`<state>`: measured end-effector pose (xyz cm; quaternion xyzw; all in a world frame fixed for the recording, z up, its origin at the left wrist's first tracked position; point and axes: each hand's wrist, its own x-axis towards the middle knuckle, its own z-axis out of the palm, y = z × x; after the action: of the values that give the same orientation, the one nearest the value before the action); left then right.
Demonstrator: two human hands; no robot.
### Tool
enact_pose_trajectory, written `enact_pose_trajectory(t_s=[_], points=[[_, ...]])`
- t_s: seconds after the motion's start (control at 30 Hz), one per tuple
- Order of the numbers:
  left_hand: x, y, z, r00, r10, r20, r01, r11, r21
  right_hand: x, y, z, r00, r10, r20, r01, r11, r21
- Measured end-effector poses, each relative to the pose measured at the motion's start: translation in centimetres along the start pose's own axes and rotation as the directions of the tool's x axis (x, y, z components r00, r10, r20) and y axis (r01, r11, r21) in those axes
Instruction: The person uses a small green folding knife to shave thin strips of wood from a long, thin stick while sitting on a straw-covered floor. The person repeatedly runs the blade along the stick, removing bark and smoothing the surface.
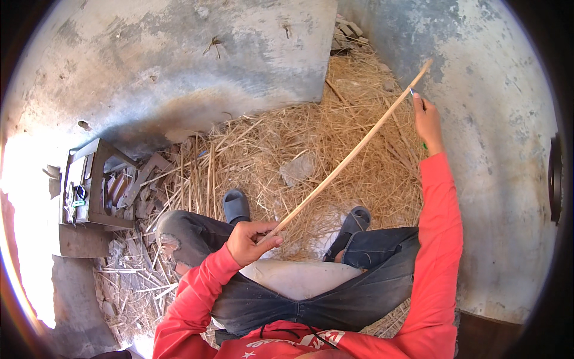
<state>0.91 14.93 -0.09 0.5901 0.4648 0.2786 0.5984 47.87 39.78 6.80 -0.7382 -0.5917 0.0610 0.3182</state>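
A long, pale wooden stick [353, 154] runs slantwise in front of me, from low near my lap up to the far right. My left hand [251, 240] pinches its near end between thumb and fingers. Out toward the far end, with the arm stretched, my right hand [427, 122] has its fingers closed around a small tool. Only the tool's bluish tip [412, 91] shows, right against the stick; its kind I cannot make out. The stick's far tip sticks out past this hand. A pale, rounded surface [299, 279] lies between my thighs, under the stick's near end.
Straw and split strips [251, 149] litter the floor ahead. A worn wooden stand [98, 185] with small items on it is at left, beside piled scraps. A grey stone [297, 170] lies in the straw. A plastered wall [490, 149] rises close on my right.
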Motion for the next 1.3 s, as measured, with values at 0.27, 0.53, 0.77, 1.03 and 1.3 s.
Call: enact_pose_trajectory(t_s=[0.27, 0.53, 0.77, 1.03, 1.3], points=[[0.4, -1.2, 0.3, 0.979, 0.195, -0.054, -0.196, 0.981, -0.002, -2.1, -2.0, 0.7, 0.984, -0.159, 0.075, 0.161, 0.987, -0.025], [0.6, -0.6, 0.5, 0.982, 0.08, -0.169, -0.099, 0.989, -0.107, -9.5, -9.0, 5.5, 0.86, -0.336, 0.385, 0.317, 0.942, 0.114], [2.0, -1.9, 1.0, 0.955, 0.096, -0.282, -0.16, 0.963, -0.216, -19.3, -15.3, 6.7, 0.683, -0.551, 0.481, 0.447, 0.835, 0.322], [1.5, -0.1, 0.7, 0.986, -0.027, -0.163, -0.01, 0.975, -0.224, -10.3, -11.3, 6.6, 0.915, -0.288, 0.283, 0.243, 0.952, 0.184], [1.5, 0.0, 0.6, 0.997, -0.03, -0.069, -0.006, 0.883, -0.469, -13.0, -13.8, 5.3, 0.83, -0.443, 0.339, 0.371, 0.892, 0.258]])
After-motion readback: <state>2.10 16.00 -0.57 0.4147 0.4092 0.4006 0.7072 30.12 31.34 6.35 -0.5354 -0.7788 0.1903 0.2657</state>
